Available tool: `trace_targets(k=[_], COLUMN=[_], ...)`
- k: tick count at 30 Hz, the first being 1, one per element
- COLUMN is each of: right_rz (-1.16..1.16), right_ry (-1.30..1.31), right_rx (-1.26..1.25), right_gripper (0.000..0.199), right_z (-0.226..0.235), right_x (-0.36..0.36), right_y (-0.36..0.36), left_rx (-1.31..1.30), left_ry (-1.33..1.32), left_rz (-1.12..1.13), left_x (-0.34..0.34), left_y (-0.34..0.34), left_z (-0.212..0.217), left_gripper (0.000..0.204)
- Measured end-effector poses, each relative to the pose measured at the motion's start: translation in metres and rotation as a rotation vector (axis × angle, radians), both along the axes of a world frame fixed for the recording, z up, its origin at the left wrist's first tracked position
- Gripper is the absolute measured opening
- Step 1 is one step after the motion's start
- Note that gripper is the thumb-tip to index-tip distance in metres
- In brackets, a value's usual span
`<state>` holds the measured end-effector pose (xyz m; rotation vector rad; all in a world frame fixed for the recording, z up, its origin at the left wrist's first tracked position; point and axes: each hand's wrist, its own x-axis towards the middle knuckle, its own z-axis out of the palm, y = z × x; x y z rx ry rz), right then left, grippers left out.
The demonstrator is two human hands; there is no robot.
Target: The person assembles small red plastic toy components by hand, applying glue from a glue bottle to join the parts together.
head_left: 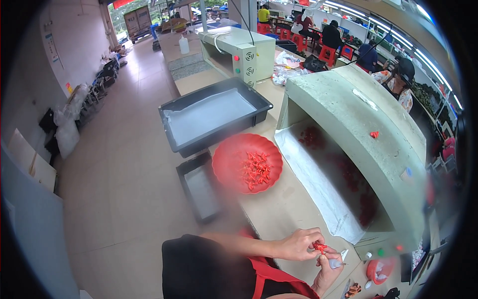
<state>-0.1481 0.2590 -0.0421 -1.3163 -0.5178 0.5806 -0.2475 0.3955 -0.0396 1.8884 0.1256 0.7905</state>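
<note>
My left hand (300, 244) reaches in over the bench edge, its fingers pinching a small glossy red piece (319, 246) whose exact kind is too small to tell. Close against it is my right hand (326, 273), curled around a small translucent squeeze bottle (335, 263) with a thin tip. The right fingertips also meet the red piece from below. Beyond my left forearm stands a scalloped red bowl (226, 172) with many similar red pieces (256, 168) heaped in it.
A pale green tunnel-shaped machine (348, 92) stands at right, red pieces on the white sheet (311, 174) inside. Black trays (172, 137) (188, 192) sit left of it, the smaller overhanging the aisle. A small red tub (371, 271) is at lower right. A co-worker (401, 82) sits behind the machine.
</note>
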Motion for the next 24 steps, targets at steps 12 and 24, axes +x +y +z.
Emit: trace_targets(k=[12,24], right_rz=[-0.007,-0.017], right_ry=[0.0,-0.008], right_rx=[-0.004,0.001], right_gripper=[0.014,0.015], right_z=[-0.001,-0.001], right_x=[0.0005,0.0], right_y=[0.0022,0.0009], left_rx=[0.011,0.016], left_ry=[0.011,0.022], left_rz=[0.007,0.003], left_x=[0.0013,0.0007], left_y=[0.0014,0.0002], left_z=[-0.0018,-0.0014], left_gripper=[0.023,0.024])
